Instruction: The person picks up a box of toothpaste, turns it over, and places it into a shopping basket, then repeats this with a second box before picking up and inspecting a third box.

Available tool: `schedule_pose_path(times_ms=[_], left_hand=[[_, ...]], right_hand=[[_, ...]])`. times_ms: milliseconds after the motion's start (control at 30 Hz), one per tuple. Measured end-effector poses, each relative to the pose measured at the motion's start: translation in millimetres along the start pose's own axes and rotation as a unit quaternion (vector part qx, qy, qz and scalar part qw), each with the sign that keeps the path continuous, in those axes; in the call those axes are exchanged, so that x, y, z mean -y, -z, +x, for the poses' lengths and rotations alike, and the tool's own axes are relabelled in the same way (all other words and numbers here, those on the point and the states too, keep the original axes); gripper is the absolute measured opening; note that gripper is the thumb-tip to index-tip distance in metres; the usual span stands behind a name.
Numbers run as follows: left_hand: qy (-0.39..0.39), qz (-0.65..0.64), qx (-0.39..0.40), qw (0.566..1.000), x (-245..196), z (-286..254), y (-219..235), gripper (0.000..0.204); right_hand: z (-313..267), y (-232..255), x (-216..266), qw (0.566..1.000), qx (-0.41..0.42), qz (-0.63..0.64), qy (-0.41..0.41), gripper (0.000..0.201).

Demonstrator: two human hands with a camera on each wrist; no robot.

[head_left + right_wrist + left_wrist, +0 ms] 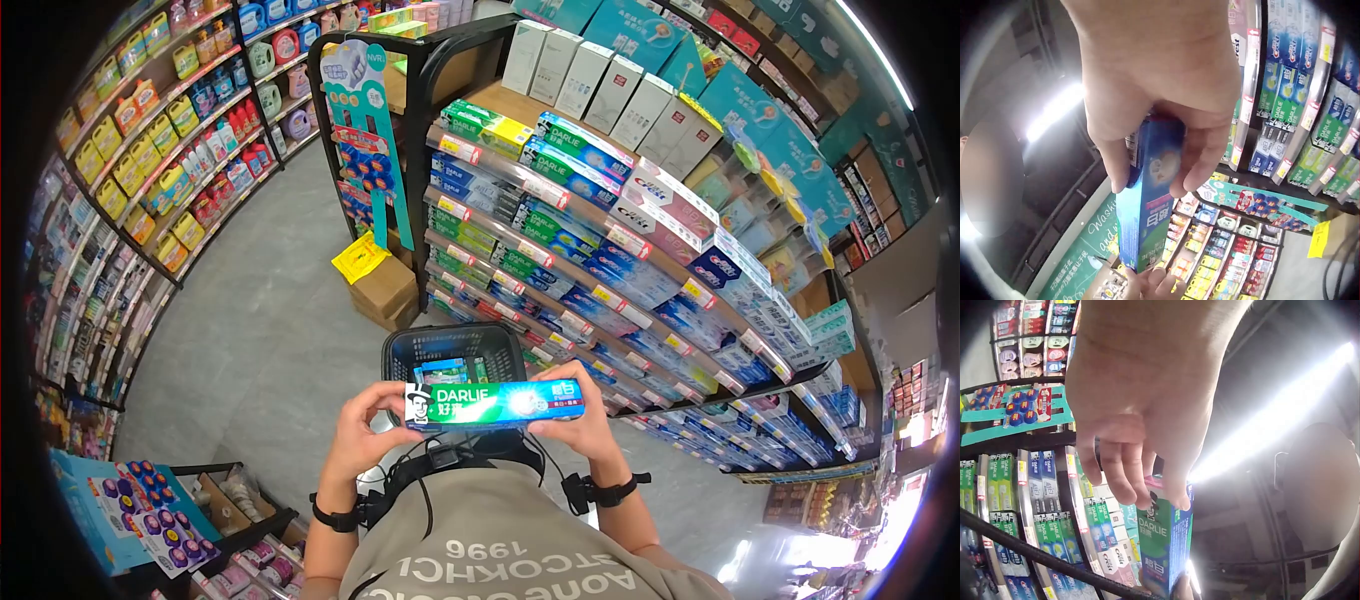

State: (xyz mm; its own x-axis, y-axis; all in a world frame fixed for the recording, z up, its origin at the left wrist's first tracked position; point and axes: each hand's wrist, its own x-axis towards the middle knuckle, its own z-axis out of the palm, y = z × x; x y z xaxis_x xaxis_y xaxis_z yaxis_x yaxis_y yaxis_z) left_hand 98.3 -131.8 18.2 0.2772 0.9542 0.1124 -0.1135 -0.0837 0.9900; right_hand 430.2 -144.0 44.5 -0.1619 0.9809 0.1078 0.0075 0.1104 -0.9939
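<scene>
A long green and blue Darlie toothpaste box (495, 402) is held level in front of the person's chest, its printed front facing up to the head camera. My left hand (365, 428) pinches the end with the top-hat logo, thumb on one side and fingertips on the other. At the blue end my right hand (583, 425) grips the box the same way. The left wrist view shows the left hand (1141, 406) over the box (1163, 540). In the right wrist view the right hand (1160, 81) wraps the blue end of the box (1147, 194).
Beyond the box stands a dark shopping basket (400, 350) with several toothpaste boxes (442, 371) inside. A tiered toothpaste shelf (590, 270) rises ahead and to the right. Cardboard boxes (385, 292) with a yellow bag (361, 258) sit at its foot. Shelves of bottles (165, 150) curve along the left.
</scene>
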Motion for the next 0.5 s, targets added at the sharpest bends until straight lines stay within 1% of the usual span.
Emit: schedule_pose_path(times_ms=[133,233,367,433,500], left_hand=[[0.003,0.028,-0.01,1.0,4.0,-2.0,-1.9,0.061],[-0.01,0.033,-0.021,0.999,1.7,-1.8,-4.8,0.06],[-0.032,0.011,-0.025,0.999,-0.9,0.1,-2.2,0.059],[-0.081,0.059,-0.04,0.994,0.8,0.3,3.9,0.058],[-0.125,0.099,-0.057,0.986,0.2,3.3,4.2,0.056]], right_hand=[[3.2,2.1,-2.1,1.0,0.014,-0.013,0.018,0.062],[4.8,1.2,3.1,0.999,0.011,-0.032,0.001,0.064],[7.6,0.3,10.0,0.995,0.028,-0.092,-0.022,0.063],[10.4,0.7,9.9,0.989,0.05,-0.136,-0.022,0.061],[14.6,-1.8,-1.0,0.978,0.095,-0.188,-0.001,0.058]])
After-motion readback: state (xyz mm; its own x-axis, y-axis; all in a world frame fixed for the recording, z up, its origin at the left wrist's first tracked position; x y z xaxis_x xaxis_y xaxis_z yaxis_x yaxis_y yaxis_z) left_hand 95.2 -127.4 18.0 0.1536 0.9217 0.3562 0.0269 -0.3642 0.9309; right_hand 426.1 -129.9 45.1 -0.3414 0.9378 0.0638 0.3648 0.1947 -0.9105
